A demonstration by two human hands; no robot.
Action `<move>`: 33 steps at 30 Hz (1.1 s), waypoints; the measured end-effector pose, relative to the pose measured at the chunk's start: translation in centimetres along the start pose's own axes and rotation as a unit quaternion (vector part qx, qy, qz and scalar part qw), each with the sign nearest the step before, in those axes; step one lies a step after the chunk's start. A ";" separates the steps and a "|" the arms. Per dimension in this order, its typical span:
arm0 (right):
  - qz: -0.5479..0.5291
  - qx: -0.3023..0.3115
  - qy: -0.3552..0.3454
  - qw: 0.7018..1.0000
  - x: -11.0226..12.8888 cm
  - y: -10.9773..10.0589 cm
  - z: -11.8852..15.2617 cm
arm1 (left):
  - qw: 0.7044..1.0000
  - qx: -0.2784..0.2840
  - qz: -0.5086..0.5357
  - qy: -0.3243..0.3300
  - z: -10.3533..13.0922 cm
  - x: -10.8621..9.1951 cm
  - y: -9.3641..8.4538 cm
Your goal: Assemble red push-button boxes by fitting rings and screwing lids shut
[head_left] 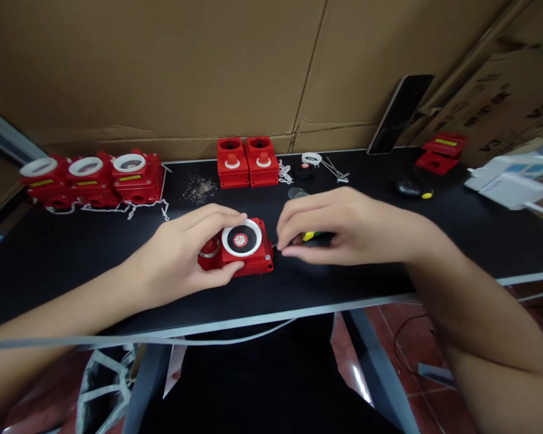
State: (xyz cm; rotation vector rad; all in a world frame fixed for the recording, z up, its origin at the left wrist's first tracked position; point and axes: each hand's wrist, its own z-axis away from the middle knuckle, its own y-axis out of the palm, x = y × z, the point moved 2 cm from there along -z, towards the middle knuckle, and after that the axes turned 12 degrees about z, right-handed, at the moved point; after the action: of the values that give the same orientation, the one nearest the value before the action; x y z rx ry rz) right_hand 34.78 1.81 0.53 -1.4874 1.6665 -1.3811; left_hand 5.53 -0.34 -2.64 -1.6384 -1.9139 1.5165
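1. Brown cardboard [163, 72] stands upright behind everything.
2. In front of it lies the black table [308, 292].
3. Three red boxes [100, 188] sit in a row at the table's left, white string along their front.
4. The right hand [350, 226] grips a tool, fingertips pinched together at its thin shaft.
5. The left hand [185, 250] is curled around a red box, thumb at its near side.
6. Two more red boxes [234, 176] stand side by side at the back.
7. That held red box [256, 265] is on the table between the hands.
8. The tool [308, 235], partly hidden, shows some yellow; its shaft points at the box's right side.
9. A white ring [259, 237] tops the box.
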 end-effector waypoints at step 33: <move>-0.092 -0.205 0.214 0.951 -2.0 -3.0 1.5 | 1.000 -0.006 -0.012 0.006 0.5 0.7 0.2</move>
State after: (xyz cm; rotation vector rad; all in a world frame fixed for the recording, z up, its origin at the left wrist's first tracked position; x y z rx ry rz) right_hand 37.80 3.47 2.21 -1.6894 2.2423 -1.6144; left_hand 5.01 -0.04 -3.36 -1.6198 -1.9327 1.4860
